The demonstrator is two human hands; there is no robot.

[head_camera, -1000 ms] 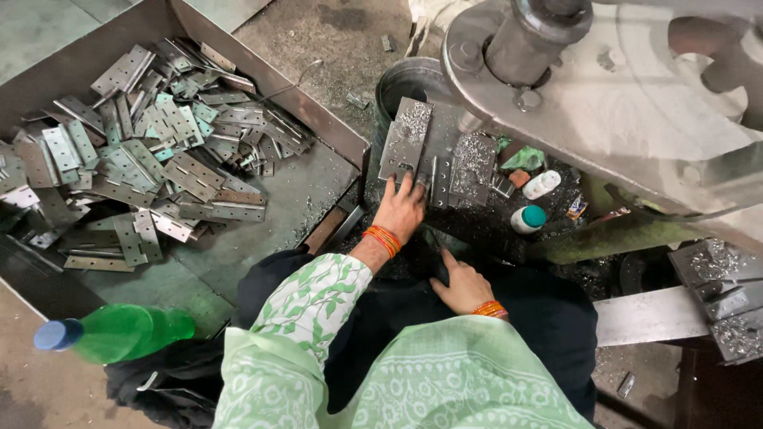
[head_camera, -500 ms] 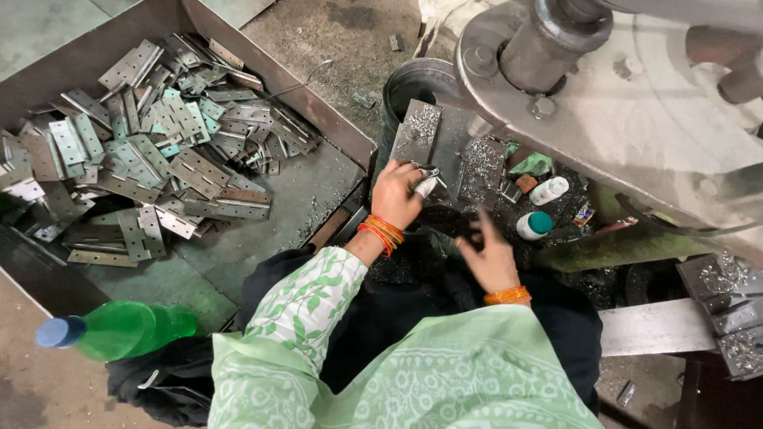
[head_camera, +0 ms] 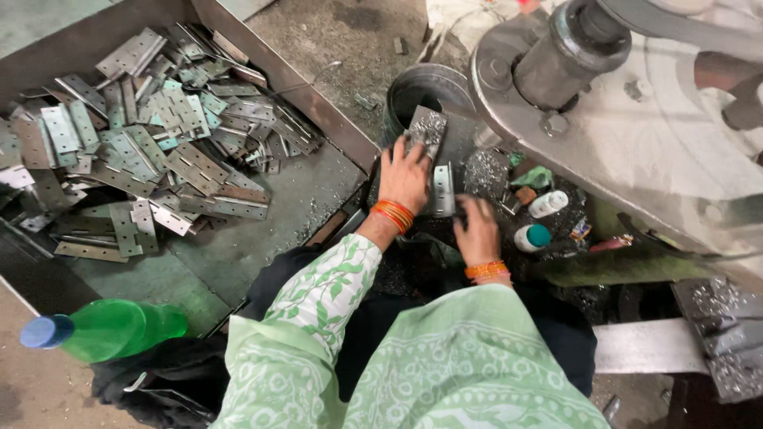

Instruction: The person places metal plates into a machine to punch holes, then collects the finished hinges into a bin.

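1. Resting on the upright metal plate (head_camera: 427, 131), the left hand (head_camera: 404, 176) lies flat against its lower part with fingers (head_camera: 395, 151) spread and loosely open, pressing the plate rather than gripping round it.
2. That plate is rough and speckled, and it stands at the edge of a dark round metal bin (head_camera: 425, 87), just below the big grey machine (head_camera: 636, 103).
3. A smaller drilled hinge plate (head_camera: 443, 191) stands upright between the two hands, just beside the left hand's thumb side.
4. The right hand (head_camera: 477, 230) sits palm down on the dark, shaving-strewn surface, fingers curled in; whether they hold anything cannot be told.
5. Both wrists carry orange bangles (head_camera: 392, 214), and both arms come out of green printed sleeves (head_camera: 326, 294).
6. Just right of the right hand lie a white bottle (head_camera: 548, 204) and a small teal-capped bottle (head_camera: 531, 237).
7. To the left, well apart from the hands, a low metal tray (head_camera: 270, 230) holds a heap of flat hinge plates (head_camera: 135, 151).
8. A green plastic bottle with a blue cap (head_camera: 103, 330) lies on its side at the lower left, beside dark cloth.
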